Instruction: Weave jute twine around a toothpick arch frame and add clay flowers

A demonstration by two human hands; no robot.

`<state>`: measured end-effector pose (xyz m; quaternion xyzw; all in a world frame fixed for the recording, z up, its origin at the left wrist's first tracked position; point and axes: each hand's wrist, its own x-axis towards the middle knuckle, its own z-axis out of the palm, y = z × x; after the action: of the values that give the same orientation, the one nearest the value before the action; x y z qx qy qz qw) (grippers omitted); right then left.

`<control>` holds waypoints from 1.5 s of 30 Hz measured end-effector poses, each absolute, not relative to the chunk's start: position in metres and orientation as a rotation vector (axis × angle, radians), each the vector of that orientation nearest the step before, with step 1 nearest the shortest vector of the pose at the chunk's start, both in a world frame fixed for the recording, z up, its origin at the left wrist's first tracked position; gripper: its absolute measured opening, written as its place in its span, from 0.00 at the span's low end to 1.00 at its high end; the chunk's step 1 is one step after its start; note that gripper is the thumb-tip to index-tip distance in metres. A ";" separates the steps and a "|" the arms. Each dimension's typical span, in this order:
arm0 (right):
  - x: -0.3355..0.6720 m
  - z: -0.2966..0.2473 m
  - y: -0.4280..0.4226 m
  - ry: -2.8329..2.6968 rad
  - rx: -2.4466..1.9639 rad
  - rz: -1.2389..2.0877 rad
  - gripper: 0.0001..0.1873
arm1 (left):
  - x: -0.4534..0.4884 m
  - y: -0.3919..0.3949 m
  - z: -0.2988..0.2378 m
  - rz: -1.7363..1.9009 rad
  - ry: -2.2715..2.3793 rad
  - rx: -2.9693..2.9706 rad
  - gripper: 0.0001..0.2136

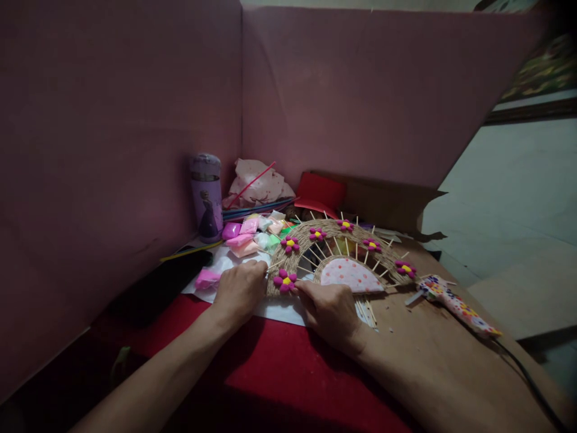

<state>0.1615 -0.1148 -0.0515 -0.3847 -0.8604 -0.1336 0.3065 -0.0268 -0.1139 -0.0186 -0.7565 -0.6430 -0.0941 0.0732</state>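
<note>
A half-round fan [301, 240] of brown twine woven over thin wooden sticks is tilted up in front of me. Several magenta clay flowers with yellow centres dot its band, and a white dotted half-circle [349, 275] fills its middle. My left hand [241, 290] grips the fan's lower left end, fingers closed. At the lowest left flower [285, 280], the fingertips of my right hand [331, 310] pinch the petal edge; the other fingers are curled under. Part of the fan's lower edge is hidden by my right hand.
Packets of coloured clay [243, 243] lie behind my left hand, near a purple bottle [207, 198]. A glue gun [460, 307] with patterned covering and a cord lies right, on brown cardboard [406, 337]. Loose sticks [367, 313] rest by the fan. Pink panels [351, 102] stand behind.
</note>
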 end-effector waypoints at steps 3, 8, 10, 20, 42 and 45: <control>0.161 -0.052 -0.114 -2.279 -1.017 -0.360 0.13 | -0.027 -0.113 -0.019 -0.287 -1.924 -2.279 0.10; 0.161 -0.052 -0.115 -2.299 -1.013 -0.355 0.14 | -0.028 -0.113 -0.020 -0.285 -1.916 -2.276 0.10; 0.161 -0.052 -0.115 -2.300 -1.020 -0.351 0.14 | -0.028 -0.114 -0.020 -0.283 -1.910 -2.279 0.11; 0.160 -0.052 -0.115 -2.299 -1.020 -0.359 0.13 | -0.028 -0.113 -0.021 -0.272 -1.912 -2.295 0.11; 0.160 -0.052 -0.115 -2.304 -1.017 -0.379 0.14 | -0.029 -0.113 -0.023 -0.281 -1.904 -2.308 0.12; 0.160 -0.053 -0.114 -2.302 -1.021 -0.389 0.13 | -0.028 -0.113 -0.023 -0.282 -1.895 -2.309 0.12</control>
<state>0.1599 -0.1141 -0.0528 -0.3832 -0.8639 -0.1459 0.2925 -0.0285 -0.1130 -0.0234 -0.7677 -0.6299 -0.0938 0.0706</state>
